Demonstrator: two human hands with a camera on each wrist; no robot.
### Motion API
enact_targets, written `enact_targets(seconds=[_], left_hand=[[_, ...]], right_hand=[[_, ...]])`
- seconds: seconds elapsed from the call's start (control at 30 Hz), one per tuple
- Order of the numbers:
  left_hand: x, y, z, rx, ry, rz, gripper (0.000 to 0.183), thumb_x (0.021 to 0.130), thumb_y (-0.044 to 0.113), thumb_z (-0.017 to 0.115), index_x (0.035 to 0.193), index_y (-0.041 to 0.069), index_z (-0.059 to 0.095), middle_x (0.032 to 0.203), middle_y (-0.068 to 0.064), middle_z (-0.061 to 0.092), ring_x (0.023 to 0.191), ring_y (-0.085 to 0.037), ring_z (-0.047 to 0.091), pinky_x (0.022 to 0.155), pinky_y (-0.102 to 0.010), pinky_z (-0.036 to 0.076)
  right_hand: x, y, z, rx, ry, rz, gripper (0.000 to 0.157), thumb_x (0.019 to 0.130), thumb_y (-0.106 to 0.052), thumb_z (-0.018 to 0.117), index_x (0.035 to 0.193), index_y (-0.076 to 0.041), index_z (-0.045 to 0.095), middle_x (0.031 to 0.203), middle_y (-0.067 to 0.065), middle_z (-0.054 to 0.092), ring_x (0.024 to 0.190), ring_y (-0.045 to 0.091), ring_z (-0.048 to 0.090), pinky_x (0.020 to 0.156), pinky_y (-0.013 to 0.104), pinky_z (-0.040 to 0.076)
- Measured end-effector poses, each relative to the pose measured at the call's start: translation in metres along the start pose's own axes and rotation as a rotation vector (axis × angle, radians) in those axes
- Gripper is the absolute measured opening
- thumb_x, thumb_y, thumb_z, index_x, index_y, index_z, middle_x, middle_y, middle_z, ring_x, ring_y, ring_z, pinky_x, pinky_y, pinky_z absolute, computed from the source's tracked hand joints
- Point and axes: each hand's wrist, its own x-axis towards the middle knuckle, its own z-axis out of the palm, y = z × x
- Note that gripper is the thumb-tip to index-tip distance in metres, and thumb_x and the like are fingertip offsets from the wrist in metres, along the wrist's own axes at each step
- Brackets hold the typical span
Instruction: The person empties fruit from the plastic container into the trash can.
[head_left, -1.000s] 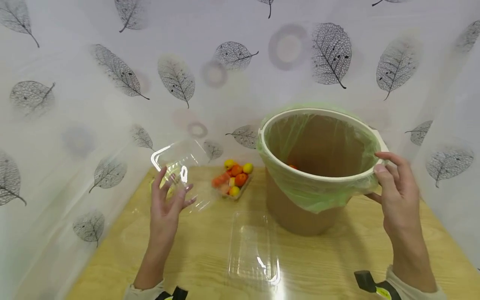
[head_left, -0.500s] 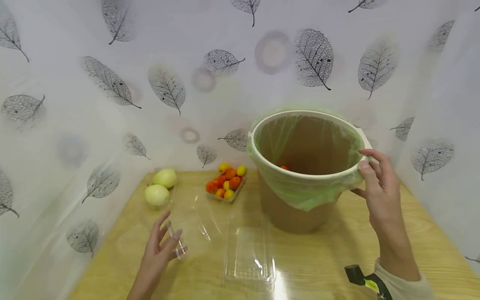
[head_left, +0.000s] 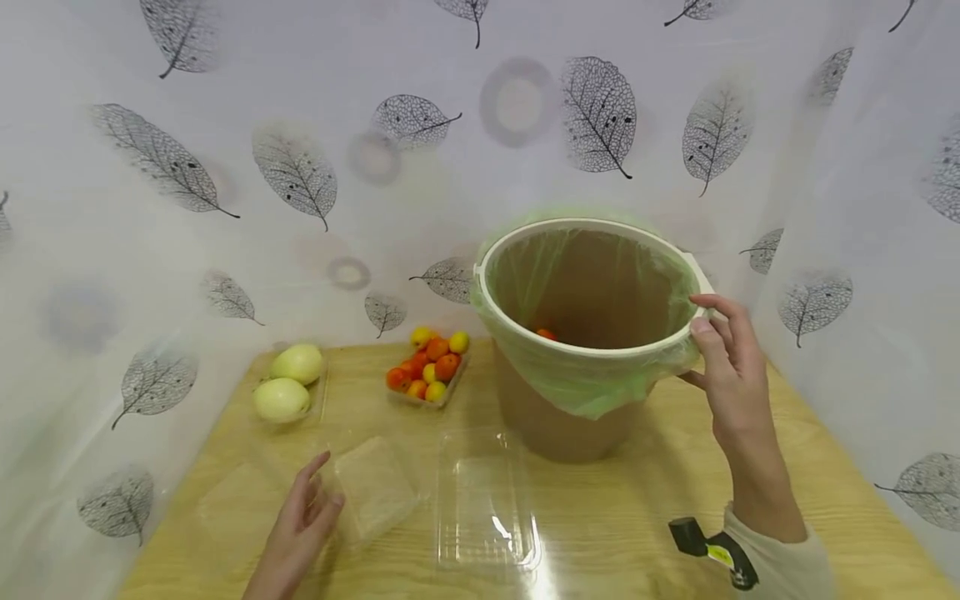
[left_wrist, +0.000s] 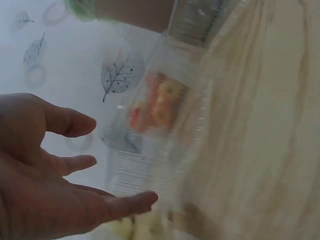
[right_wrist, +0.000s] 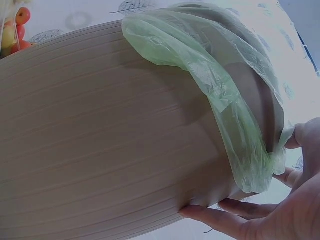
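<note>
- Just right of the left hand, its fingers apart, lies a clear plastic container.
- Right hand grips the green-lined trash bin by its rim.

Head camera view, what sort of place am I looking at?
Probably a makeshift indoor tabletop workspace, though the room itself is out of sight: leaf-print sheeting hangs behind a wood-grain table, which holds a bag-lined bin and clear plastic containers.
</note>
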Motion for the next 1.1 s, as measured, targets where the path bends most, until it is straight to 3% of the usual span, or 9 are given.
enact_targets(seconds=[0.1,0.27,0.37,0.47,0.6,0.73,1.0,1.1], left_hand=[[-0.003,0.009,-0.002,0.162,-0.004,0.06,0.06,0.1,0.031,0.048,0.149,0.014,0.019,0.151,-0.033,0.006,0.131,-0.058,0.014,0.099,-0.065,0.028],[0.002,0.034,-0.001,0.379,0.081,0.234,0.055,0.099,0.028,0.05,0.146,0.009,0.029,0.148,-0.027,0.025,0.13,-0.053,0.027,0.095,-0.065,0.035],[0.021,0.048,-0.003,0.351,0.093,0.328,0.052,0.099,0.025,0.05,0.145,0.008,0.033,0.146,-0.024,0.031,0.13,-0.05,0.03,0.094,-0.066,0.034],[0.052,0.062,-0.006,0.237,0.053,0.356,0.048,0.1,0.025,0.049,0.143,0.009,0.036,0.145,-0.024,0.035,0.13,-0.047,0.032,0.099,-0.062,0.033],[0.095,0.073,-0.009,0.131,-0.013,0.297,0.046,0.1,0.026,0.049,0.142,0.011,0.039,0.142,-0.024,0.038,0.131,-0.044,0.034,0.103,-0.058,0.032],[0.129,0.073,-0.014,0.074,-0.071,0.223,0.045,0.1,0.026,0.047,0.141,0.009,0.04,0.142,-0.024,0.038,0.132,-0.043,0.033,0.104,-0.058,0.032],[0.178,0.063,-0.011,0.073,-0.008,0.16,0.036,0.1,0.02,0.046,0.132,0.003,0.05,0.138,-0.024,0.043,0.129,-0.04,0.038,0.104,-0.053,0.033],[0.194,0.055,-0.007,0.034,-0.028,0.1,0.036,0.1,0.017,0.045,0.133,0.002,0.05,0.137,-0.025,0.044,0.111,-0.032,0.05,0.09,-0.044,0.043]], right_hand=[[0.0,-0.002,-0.002,-0.005,0.004,-0.007,0.038,0.1,-0.024,0.047,0.136,-0.013,0.045,0.131,0.02,0.045,0.099,0.019,0.054,0.065,0.023,0.054],[0.0,-0.004,-0.006,0.009,-0.002,-0.023,0.039,0.1,-0.024,0.047,0.137,-0.012,0.045,0.132,0.02,0.044,0.102,0.02,0.055,0.065,0.023,0.055],[0.0,-0.005,-0.008,0.007,0.0,-0.021,0.039,0.1,-0.023,0.047,0.137,-0.012,0.045,0.133,0.02,0.044,0.104,0.022,0.054,0.065,0.022,0.055],[0.0,-0.004,-0.01,0.005,0.005,-0.018,0.039,0.1,-0.023,0.047,0.137,-0.011,0.045,0.134,0.02,0.043,0.105,0.023,0.053,0.065,0.022,0.055],[0.0,-0.002,-0.008,0.012,0.004,-0.013,0.039,0.1,-0.023,0.046,0.137,-0.011,0.044,0.133,0.02,0.044,0.101,0.021,0.055,0.064,0.024,0.055],[0.001,0.002,0.0,0.006,-0.005,-0.002,0.039,0.1,-0.024,0.046,0.137,-0.013,0.044,0.133,0.019,0.044,0.101,0.02,0.055,0.065,0.025,0.055],[-0.002,0.004,0.003,-0.002,-0.005,0.008,0.04,0.1,-0.025,0.046,0.138,-0.014,0.043,0.134,0.019,0.043,0.099,0.018,0.055,0.065,0.025,0.055],[-0.004,0.002,0.002,-0.008,-0.01,0.008,0.04,0.1,-0.025,0.046,0.139,-0.013,0.043,0.136,0.019,0.041,0.103,0.022,0.054,0.066,0.025,0.055]])
